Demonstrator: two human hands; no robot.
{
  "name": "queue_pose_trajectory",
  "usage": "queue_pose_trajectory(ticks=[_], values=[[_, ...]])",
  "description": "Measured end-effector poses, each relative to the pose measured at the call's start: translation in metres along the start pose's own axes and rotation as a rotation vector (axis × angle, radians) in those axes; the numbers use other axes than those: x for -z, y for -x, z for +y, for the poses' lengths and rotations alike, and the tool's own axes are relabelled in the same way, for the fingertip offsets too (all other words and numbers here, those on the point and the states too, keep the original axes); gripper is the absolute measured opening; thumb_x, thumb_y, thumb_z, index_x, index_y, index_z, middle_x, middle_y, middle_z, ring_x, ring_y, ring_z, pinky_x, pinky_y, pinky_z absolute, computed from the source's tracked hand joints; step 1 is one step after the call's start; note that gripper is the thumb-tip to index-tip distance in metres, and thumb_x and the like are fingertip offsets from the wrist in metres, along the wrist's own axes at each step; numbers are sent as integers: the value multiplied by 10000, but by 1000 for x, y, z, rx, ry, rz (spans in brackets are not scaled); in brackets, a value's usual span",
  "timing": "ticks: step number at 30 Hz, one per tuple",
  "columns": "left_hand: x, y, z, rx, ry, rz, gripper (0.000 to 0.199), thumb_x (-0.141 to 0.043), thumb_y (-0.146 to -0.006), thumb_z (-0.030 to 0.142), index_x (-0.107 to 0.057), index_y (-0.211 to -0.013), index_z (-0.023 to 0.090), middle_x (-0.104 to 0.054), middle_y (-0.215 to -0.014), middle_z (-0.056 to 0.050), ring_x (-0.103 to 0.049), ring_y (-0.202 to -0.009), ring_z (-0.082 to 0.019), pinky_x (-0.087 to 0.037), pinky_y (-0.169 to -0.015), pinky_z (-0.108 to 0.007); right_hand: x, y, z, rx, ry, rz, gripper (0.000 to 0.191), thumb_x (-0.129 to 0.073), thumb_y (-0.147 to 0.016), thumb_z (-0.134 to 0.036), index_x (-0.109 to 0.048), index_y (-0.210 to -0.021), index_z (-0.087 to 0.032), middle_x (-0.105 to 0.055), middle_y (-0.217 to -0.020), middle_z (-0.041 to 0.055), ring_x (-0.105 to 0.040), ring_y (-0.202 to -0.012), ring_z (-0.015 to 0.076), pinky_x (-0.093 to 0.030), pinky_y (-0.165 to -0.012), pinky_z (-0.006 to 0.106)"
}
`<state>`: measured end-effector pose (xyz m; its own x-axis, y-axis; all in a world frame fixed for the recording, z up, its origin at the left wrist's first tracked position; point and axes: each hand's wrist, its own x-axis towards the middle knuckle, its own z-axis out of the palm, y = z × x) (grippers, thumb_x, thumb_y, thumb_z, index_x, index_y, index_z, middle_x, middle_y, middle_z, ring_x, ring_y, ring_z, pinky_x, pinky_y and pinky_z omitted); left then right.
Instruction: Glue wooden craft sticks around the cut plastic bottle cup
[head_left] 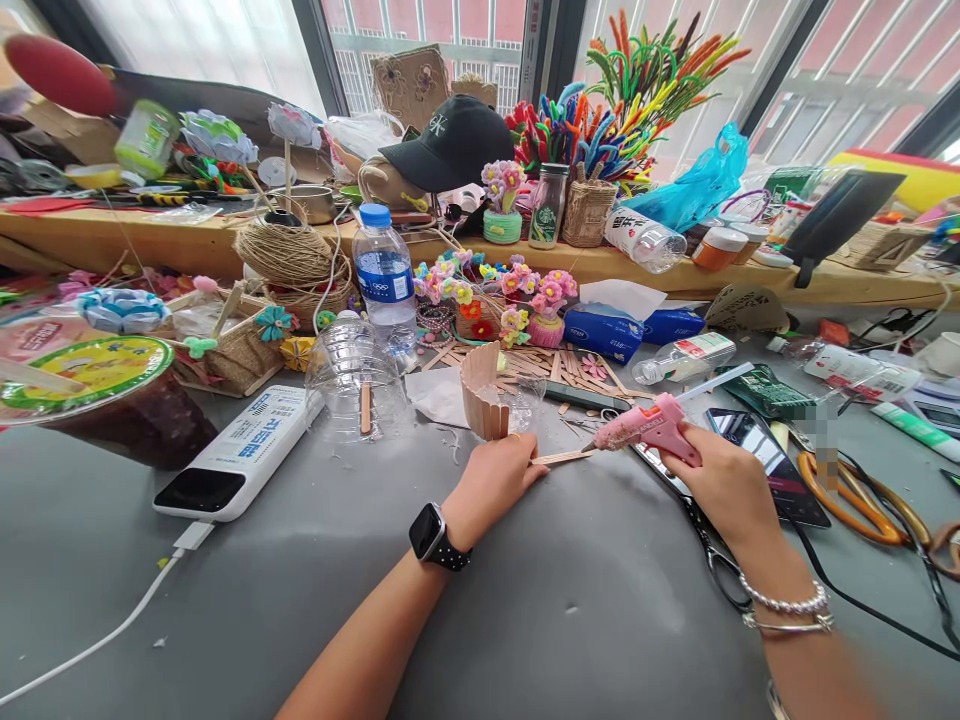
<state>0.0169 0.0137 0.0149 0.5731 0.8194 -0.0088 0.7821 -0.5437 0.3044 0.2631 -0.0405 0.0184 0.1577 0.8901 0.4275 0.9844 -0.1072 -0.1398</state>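
Note:
My left hand (501,478) is closed, pinching one end of a flat wooden craft stick (561,458) just above the grey table. In my right hand (721,482) is a pink hot glue gun (639,428), its nozzle at the far end of that stick. A clear glue stick (716,380) sticks out of the gun's back. Right behind my left hand stands a curved piece made of wooden sticks (484,395) set side by side around clear plastic. A cut clear plastic bottle (356,385) with one wooden stick (366,408) on it lies to the left.
Loose wooden sticks (585,375) are heaped at the back. Scissors (720,560) and a phone (765,465) lie by my right arm, with orange-handled scissors (847,500) farther right. A white power bank (240,455) with a cable and a large lidded cup (112,400) stand left.

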Motion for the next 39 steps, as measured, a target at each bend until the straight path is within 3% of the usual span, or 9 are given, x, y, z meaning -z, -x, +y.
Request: queue_pose_trajectory(ticks=[15, 21, 39], values=[[1, 1, 1, 2, -7, -22, 192, -469, -822, 371, -508, -831, 183, -635, -808, -27, -600, -723, -177, -394, -586, -238, -2, 2, 2, 19, 44, -14, 266, -412, -756, -406, -526, -656, -187, -545, -554, 21, -482, -497, 139, -280, -468, 242], [2, 1, 2, 9, 5, -27, 183, -470, -822, 364, -511, -828, 185, -638, -812, -30, -599, -718, -182, -396, -583, -242, 3, 2, -2, -10, -17, -42, 344, -396, -777, -462, -592, -795, -180, -602, -652, 49, -534, -557, 156, -299, -488, 250], [2, 1, 1, 8, 5, -37, 184, -470, -822, 366, -502, -833, 184, -631, -812, -33, -600, -728, -179, -404, -596, -240, -1, -1, -2, -37, 131, -27, 349, -432, -702, -528, -513, -689, -189, -542, -564, 26, -472, -488, 149, -249, -441, 238]])
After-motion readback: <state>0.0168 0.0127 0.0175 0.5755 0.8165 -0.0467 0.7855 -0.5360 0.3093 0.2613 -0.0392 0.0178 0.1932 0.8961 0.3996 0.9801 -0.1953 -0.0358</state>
